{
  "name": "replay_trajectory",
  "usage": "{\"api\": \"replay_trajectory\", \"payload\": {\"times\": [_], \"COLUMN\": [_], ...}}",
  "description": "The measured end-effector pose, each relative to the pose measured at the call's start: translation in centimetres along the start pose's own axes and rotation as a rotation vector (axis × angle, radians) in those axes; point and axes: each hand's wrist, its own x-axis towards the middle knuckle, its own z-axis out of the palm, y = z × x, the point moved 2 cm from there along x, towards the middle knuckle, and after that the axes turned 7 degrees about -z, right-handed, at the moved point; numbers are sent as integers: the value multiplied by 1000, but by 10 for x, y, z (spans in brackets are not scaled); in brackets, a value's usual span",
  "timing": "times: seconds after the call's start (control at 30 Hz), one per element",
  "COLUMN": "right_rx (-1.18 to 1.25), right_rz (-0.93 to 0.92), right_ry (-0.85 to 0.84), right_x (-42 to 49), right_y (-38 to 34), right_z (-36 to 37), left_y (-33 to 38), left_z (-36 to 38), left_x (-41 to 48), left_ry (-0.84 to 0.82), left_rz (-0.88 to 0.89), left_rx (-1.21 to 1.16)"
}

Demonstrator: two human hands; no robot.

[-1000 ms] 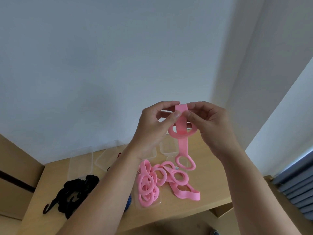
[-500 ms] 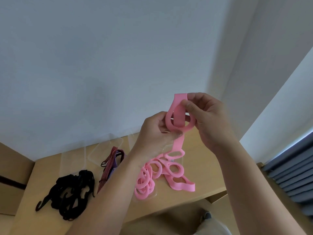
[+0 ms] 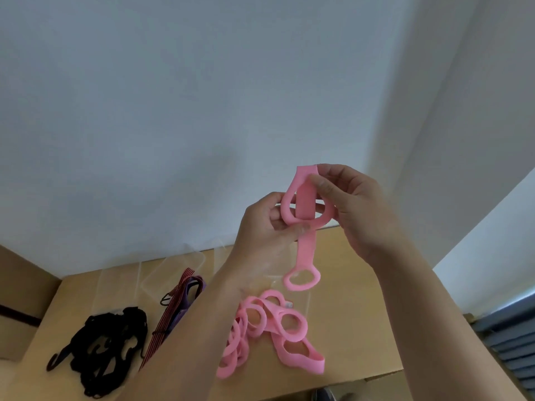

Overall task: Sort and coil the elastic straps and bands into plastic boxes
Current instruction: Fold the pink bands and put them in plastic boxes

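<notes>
Up in front of you, over the table, both hands are on one pink strap [image 3: 305, 204]; your left hand [image 3: 269, 227] pinches it thumb-to-fingers where the upper ring meets the flat band; your right hand [image 3: 356, 206] pinches the folded top end, other fingers loosely curled. A second ago both pinches sat level at the top; now right has gone up and left has dropped, so the fold is drawn into a taller loop; I read that as the first coil turn only just forming, this strap not boxed yet. Its lower ring [image 3: 302, 277] hangs free above the wooden table [image 3: 353, 328]. Below, the pink pile [image 3: 272, 328] lies loose; can't tell if a box is under it. Left of it are striped and purple straps [image 3: 179, 302], then black cords [image 3: 107, 345]. Clear plastic boxes [image 3: 173, 264] sit at the back edge; behind them is the pale wall [image 3: 202, 111].
</notes>
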Motion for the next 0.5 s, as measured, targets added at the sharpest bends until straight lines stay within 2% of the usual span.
{"api": "replay_trajectory", "payload": {"times": [0.23,0.33,0.5], "right_rx": [76,123,45], "right_rz": [64,72,21], "right_ry": [-308,-286,-184], "right_x": [40,56,77], "right_y": [5,9,16], "right_z": [-41,-52,-61], "left_y": [21,19,10], "left_z": [17,27,40], "left_x": [40,51,62], "left_ry": [37,-31,37], "left_rz": [8,-40,-113], "left_rx": [84,87,87]}}
